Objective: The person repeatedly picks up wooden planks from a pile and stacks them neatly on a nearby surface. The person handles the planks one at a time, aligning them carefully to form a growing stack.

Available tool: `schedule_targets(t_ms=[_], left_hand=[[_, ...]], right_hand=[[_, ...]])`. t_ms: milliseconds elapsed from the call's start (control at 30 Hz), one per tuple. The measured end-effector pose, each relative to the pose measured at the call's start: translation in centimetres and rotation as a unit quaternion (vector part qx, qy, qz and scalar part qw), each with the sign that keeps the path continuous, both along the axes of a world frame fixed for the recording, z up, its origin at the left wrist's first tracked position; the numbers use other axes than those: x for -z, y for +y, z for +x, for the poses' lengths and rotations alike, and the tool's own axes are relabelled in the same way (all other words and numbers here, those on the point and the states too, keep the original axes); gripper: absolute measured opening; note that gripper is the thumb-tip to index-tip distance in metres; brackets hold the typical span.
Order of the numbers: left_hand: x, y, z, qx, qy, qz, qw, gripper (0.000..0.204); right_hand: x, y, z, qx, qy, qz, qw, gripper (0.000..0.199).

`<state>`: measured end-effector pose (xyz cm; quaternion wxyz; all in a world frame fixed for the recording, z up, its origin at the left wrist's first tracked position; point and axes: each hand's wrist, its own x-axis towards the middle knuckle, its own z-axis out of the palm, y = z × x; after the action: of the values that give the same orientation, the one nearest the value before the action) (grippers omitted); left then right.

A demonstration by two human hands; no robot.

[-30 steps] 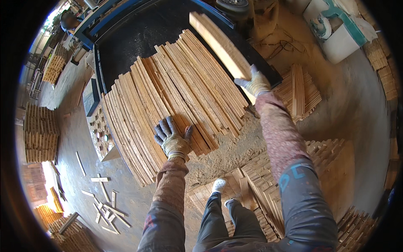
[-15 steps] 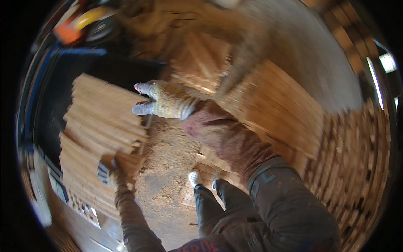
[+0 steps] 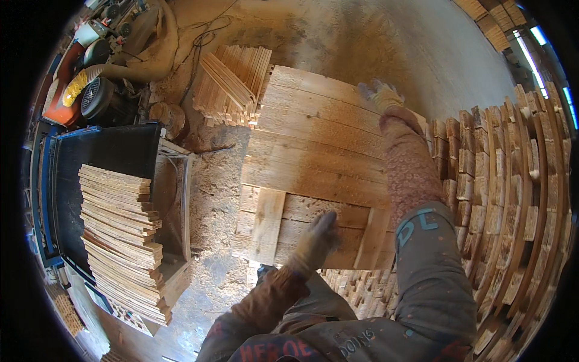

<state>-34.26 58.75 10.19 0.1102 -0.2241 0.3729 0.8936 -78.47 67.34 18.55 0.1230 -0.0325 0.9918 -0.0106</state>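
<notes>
Sawdust covered the workshop floor (image 3: 211, 199), and the scene ran from machinery on the far left to stacked timber on the far right. At the upper left sat an orange machine (image 3: 66, 84) with a yellow ribbed hose (image 3: 77, 86) and a dark round motor housing (image 3: 96, 96). Below it stood a blue-framed black surface (image 3: 102, 151), carrying a fanned stack of thin wooden slats (image 3: 120, 235) along its lower part. Beyond the surface, toward the top middle, a bundle of short slats (image 3: 232, 84) lay on the floor just beside the far edge of a wooden board panel (image 3: 313, 151).

That panel, made of wide planks joined by cross battens on the near side, filled the middle of the view, between the black surface and the timber on the right. The gloved left hand (image 3: 316, 238) rested on its near edge, between the two battens, fingers stretched flat against the wood rather than closed round it. The gloved right hand (image 3: 381, 93) was at the far right corner of the panel, touching its edge; whether the fingers curled round the edge could not be told. To the right, rows of stacked wooden blocks (image 3: 500, 199) curved away toward the rim.
</notes>
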Motion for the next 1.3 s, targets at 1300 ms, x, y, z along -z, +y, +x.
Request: schedule_targets(t_ms=[1300], left_hand=[[-10.7,-4.4,-15.4,-0.343,0.008,-0.132,0.930,0.089]], right_hand=[[-8.2,0.4,7.7,-0.127,-0.468,-0.465,0.741,0.093]])
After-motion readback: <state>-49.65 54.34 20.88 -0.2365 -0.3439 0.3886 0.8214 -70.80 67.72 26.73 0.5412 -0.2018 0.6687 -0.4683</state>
